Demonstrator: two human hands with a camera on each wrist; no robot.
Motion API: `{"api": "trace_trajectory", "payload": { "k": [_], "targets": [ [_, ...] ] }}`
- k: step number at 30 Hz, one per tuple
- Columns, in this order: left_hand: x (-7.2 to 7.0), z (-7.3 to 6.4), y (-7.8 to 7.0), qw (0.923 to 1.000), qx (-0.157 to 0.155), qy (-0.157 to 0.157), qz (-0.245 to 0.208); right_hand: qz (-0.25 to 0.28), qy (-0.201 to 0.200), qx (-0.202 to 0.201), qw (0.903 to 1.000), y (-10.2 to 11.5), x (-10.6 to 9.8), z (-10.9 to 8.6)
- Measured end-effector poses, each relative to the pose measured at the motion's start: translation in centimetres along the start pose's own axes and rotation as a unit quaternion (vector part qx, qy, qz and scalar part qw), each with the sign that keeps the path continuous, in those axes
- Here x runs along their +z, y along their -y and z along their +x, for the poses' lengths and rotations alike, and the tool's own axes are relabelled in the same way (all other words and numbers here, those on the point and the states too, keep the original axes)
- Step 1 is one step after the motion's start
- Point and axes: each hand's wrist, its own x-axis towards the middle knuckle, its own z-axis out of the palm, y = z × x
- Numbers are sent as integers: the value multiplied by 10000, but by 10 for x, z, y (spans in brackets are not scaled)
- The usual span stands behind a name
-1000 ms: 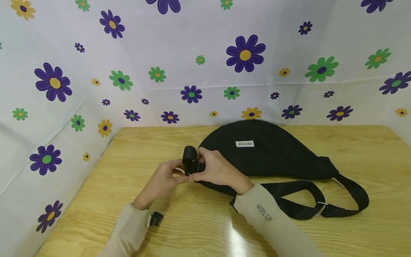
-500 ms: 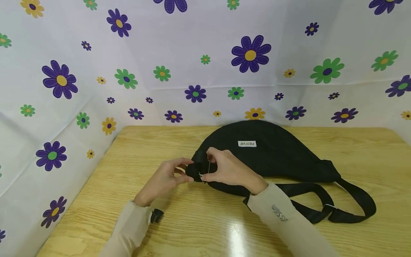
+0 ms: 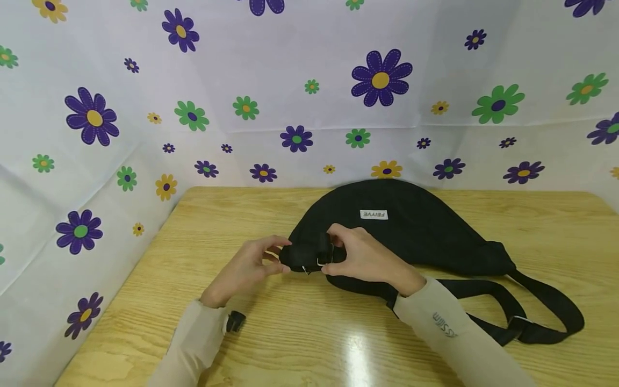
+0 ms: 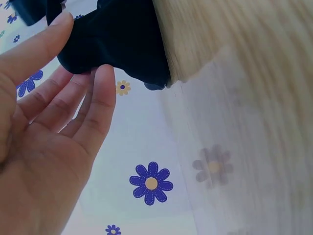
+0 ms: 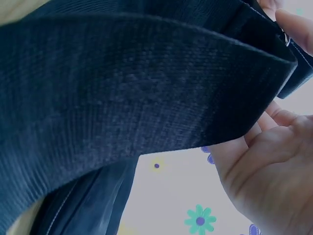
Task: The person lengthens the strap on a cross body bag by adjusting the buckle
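A black waist bag (image 3: 401,231) with a small white label (image 3: 374,214) lies on the wooden table. My left hand (image 3: 249,267) pinches the bag's left end between thumb and fingers; in the left wrist view that dark fabric end (image 4: 117,44) sits at the fingertips. Just to the right, my right hand (image 3: 365,258) pinches the strap at a metal buckle (image 3: 321,262). A small zipper pull (image 3: 305,270) hangs between the hands. In the right wrist view the wide black strap (image 5: 146,88) hides part of the right hand's fingers.
The strap's loose loop (image 3: 556,306) with a metal slider (image 3: 517,322) trails to the right, under and beyond the right forearm. Behind the table (image 3: 290,344) hangs a white flowered cloth (image 3: 271,70), which also covers the left side.
My right hand has moved right with the strap and buckle, away from my left hand. The left hand keeps its place at the bag's end. The strap loop has shifted right.
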Motion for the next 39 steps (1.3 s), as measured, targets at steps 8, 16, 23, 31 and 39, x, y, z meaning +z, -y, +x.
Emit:
{"api": "trace_trajectory", "payload": {
  "k": [8,16,23,31,39],
  "targets": [
    [-2,-2,4,9999,-159,0,41,-40,-34,-117,9999,-9,-10,-9],
    [-6,-4,7,9995,-303,27,-30,-222,-68,-205,9995,-17,-17,-16],
    [-6,-3,10,10000,-72,29,50,-300,-69,-131,9994,-20,-21,-23],
    [-6,-3,9,9995,-275,142,52,-367,-83,-162,9992,-24,-22,-26],
    [-10,-4,14,9996,-222,141,71,-253,-137,-388,9988,-31,-26,-30]
  ]
}}
